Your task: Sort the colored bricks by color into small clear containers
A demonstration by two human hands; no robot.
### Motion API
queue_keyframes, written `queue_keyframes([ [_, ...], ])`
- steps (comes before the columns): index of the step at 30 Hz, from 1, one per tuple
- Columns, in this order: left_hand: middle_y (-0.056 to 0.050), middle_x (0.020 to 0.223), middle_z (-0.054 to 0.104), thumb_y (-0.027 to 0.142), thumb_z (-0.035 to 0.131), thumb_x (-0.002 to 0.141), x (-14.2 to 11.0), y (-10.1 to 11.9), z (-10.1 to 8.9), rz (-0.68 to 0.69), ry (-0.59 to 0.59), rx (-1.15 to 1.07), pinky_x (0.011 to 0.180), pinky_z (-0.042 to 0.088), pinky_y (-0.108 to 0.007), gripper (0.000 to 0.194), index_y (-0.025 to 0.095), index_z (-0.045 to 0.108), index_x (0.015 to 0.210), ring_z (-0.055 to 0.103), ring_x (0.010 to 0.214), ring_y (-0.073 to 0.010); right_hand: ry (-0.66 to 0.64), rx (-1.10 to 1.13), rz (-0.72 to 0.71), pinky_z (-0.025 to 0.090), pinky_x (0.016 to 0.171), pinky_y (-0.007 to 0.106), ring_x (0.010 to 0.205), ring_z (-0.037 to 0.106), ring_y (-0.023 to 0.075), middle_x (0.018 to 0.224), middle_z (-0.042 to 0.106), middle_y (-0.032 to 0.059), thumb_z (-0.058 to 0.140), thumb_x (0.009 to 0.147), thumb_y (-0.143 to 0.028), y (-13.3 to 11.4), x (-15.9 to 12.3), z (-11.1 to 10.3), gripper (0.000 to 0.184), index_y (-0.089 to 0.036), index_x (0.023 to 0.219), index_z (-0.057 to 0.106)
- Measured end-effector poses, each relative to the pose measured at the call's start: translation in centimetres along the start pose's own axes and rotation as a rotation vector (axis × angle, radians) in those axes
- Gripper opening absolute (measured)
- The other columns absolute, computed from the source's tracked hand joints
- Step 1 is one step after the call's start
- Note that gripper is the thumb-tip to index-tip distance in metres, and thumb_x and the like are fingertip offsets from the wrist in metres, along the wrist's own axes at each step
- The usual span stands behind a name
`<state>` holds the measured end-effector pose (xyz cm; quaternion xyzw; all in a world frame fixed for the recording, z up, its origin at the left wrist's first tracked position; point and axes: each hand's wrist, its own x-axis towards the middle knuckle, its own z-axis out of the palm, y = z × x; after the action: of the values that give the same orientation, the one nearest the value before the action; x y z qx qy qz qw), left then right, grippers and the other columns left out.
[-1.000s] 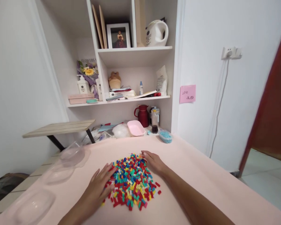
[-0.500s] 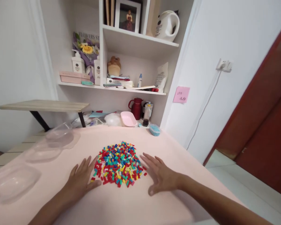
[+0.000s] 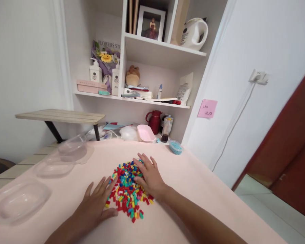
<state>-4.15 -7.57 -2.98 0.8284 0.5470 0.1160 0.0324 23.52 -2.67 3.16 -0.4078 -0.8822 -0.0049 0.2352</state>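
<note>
The left hand (image 3: 95, 203) and right hand (image 3: 151, 176), fingers spread wide, flank the multicoloured blocks (image 3: 128, 189) on the pink-covered counter (image 3: 193, 189), presumably to confine the pile, though contact beneath the right palm cannot be confirmed.

My right hand (image 3: 149, 176) hides part of the brick pile (image 3: 128, 188). The note's (image 3: 207, 108) lower scrawl (below "250") is too small to read.
</note>
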Motion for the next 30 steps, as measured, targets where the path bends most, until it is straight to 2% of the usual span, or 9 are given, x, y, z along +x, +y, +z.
queue_keyframes([
  [4, -0.007, 0.156, 0.028, 0.077, 0.042, 0.077, -0.2, -0.6, 0.5, 0.024, 0.04, 0.021, 0.114, 0.017, -0.058, 0.087, 0.036, 0.015, 0.15, 0.027, 0.143, -0.0351, 0.024, 0.091, 0.174, 0.009, 0.116, 0.053, 0.144, 0.023, 0.0291, 0.155, 0.032, 0.0075, 0.047, 0.093, -0.047, 2.6, 2.2, 0.2, 0.059, -0.03, 0.148, 0.034],
  [8, -0.007, 0.155, 0.033, 0.078, 0.04, 0.077, -0.4, -0.6, 0.5, 0.101, 0.136, 0.038, 0.114, 0.022, -0.052, 0.089, 0.036, 0.013, 0.151, 0.033, 0.141, -0.0328, -0.034, 0.354, 0.412, 0.033, 0.11, 0.04, 0.131, 0.045, 0.023, 0.144, 0.048, 0.01, 0.03, 0.098, -0.05, 7.1, 1.6, -0.1, 0.056, -0.021, 0.146, 0.038],
  [10, -0.008, 0.156, 0.031, 0.082, 0.039, 0.072, -0.3, 0.2, 0.4, 0.123, 0.227, 0.069, 0.115, 0.018, -0.053, 0.096, 0.036, 0.011, 0.151, 0.031, 0.142, -0.0337, -0.045, 0.323, 0.516, 0.035, 0.108, 0.039, 0.13, 0.047, 0.0249, 0.143, 0.05, 0.0137, 0.027, 0.098, -0.053, 8.6, 0.9, -0.1, 0.061, -0.014, 0.142, 0.044],
  [12, -0.01, 0.157, 0.028, 0.087, 0.042, 0.063, -0.1, 1.4, 0.2, 0.167, 0.284, 0.112, 0.116, 0.01, -0.056, 0.107, 0.036, 0.012, 0.151, 0.028, 0.143, -0.0362, -0.03, 0.283, 0.547, 0.034, 0.108, 0.039, 0.13, 0.046, 0.0255, 0.142, 0.05, 0.0148, 0.025, 0.098, -0.052, 9.2, 0.5, 0.0, 0.061, -0.012, 0.139, 0.048],
  [16, -0.013, 0.158, 0.026, 0.091, 0.049, 0.049, 1.4, 3.8, -0.1, 0.212, 0.21, 0.14, 0.114, 0.011, -0.061, 0.119, 0.037, 0.019, 0.15, 0.029, 0.141, -0.0411, -0.028, 0.206, 0.531, 0.036, 0.104, 0.042, 0.123, 0.051, 0.0263, 0.13, 0.06, 0.01, 0.025, 0.099, -0.046, 8.5, 0.8, 0.3, 0.051, -0.021, 0.121, 0.064],
  [21, -0.016, 0.158, 0.026, 0.087, 0.061, 0.045, 3.8, 5.0, -1.4, 0.045, 0.031, 0.044, 0.106, 0.029, -0.059, 0.122, 0.035, 0.026, 0.149, 0.031, 0.139, -0.0452, -0.062, 0.088, 0.565, 0.037, 0.094, 0.055, 0.111, 0.055, 0.0369, 0.112, 0.065, 0.0188, 0.03, 0.097, -0.049, 7.3, 1.2, 0.3, 0.054, -0.018, 0.097, 0.073],
  [24, -0.014, 0.154, 0.035, 0.073, 0.073, 0.051, 4.7, 5.9, -2.7, -0.06, -0.039, 0.029, 0.102, 0.036, -0.056, 0.11, 0.037, 0.032, 0.147, 0.038, 0.136, -0.0422, -0.084, 0.052, 0.545, 0.042, 0.089, 0.047, 0.107, 0.057, 0.0328, 0.11, 0.063, 0.0182, 0.033, 0.096, -0.051, 6.5, 1.2, 0.4, 0.051, -0.018, 0.1, 0.072],
  [26, -0.015, 0.151, 0.039, 0.059, 0.077, 0.057, 5.2, 6.6, -3.5, -0.107, -0.043, 0.015, 0.102, 0.039, -0.051, 0.1, 0.033, 0.038, 0.145, 0.04, 0.135, -0.0391, -0.103, 0.083, 0.496, 0.044, 0.087, 0.04, 0.104, 0.058, 0.028, 0.108, 0.063, 0.0144, 0.037, 0.095, -0.05, 5.9, 1.3, 0.4, 0.046, -0.02, 0.101, 0.071],
  [30, -0.013, 0.153, 0.035, 0.036, 0.075, 0.066, 6.5, 7.5, -3.9, -0.12, 0.029, -0.084, 0.106, 0.04, -0.04, 0.081, 0.027, 0.046, 0.141, 0.04, 0.137, -0.0311, -0.098, 0.335, 0.335, 0.045, 0.083, 0.032, 0.091, 0.059, 0.021, 0.093, 0.064, 0.007, 0.044, 0.093, -0.042, 4.3, 1.8, 0.5, 0.037, -0.02, 0.083, 0.071],
])
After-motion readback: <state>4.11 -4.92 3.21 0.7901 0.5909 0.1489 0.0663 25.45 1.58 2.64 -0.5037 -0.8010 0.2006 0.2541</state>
